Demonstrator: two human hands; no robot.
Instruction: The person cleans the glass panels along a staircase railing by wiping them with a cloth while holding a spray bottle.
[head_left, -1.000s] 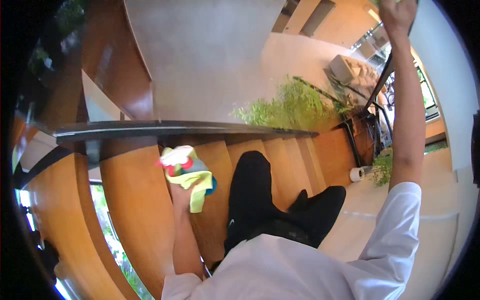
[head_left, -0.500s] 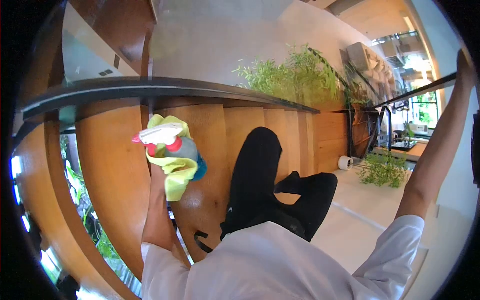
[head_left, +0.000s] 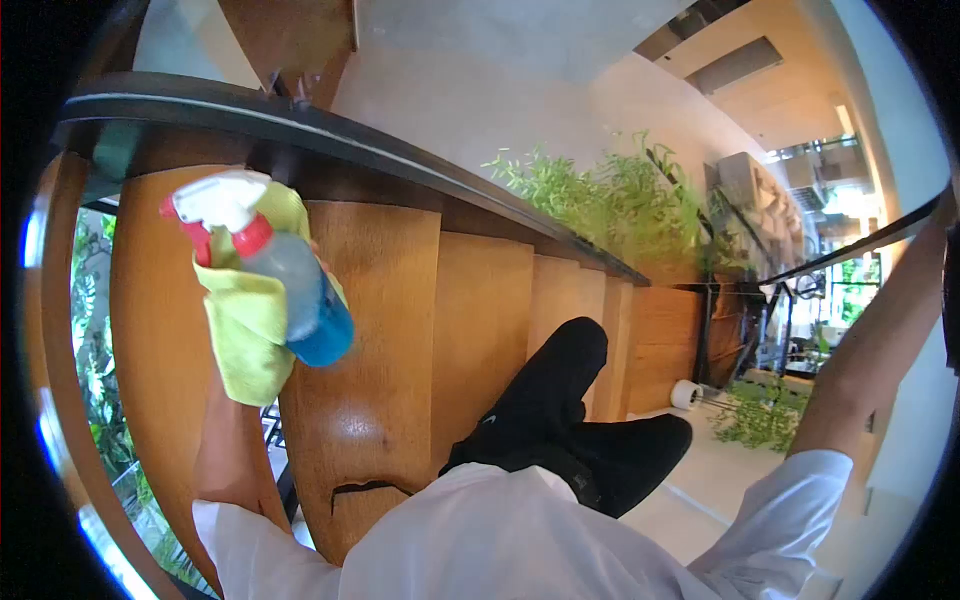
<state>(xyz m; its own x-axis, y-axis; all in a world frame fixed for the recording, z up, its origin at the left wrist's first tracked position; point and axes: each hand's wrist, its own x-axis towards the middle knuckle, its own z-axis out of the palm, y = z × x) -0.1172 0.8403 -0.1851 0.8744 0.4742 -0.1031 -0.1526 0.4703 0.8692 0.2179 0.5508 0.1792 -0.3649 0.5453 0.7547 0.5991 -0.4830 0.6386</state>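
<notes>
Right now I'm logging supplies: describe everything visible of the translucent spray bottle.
The translucent, plastic-looking spray bottle has a white spray head, a red nozzle, trigger and collar, and blue liquid low inside. It tilts, head toward the picture's upper left, in the mostly hidden left hand, above wooden stairs. A lime-yellow cloth touches it.

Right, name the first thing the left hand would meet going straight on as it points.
Probably the dark strip edging the steps, with the held spray bottle and yellow-green cloth leading; depth is unclear.
</notes>
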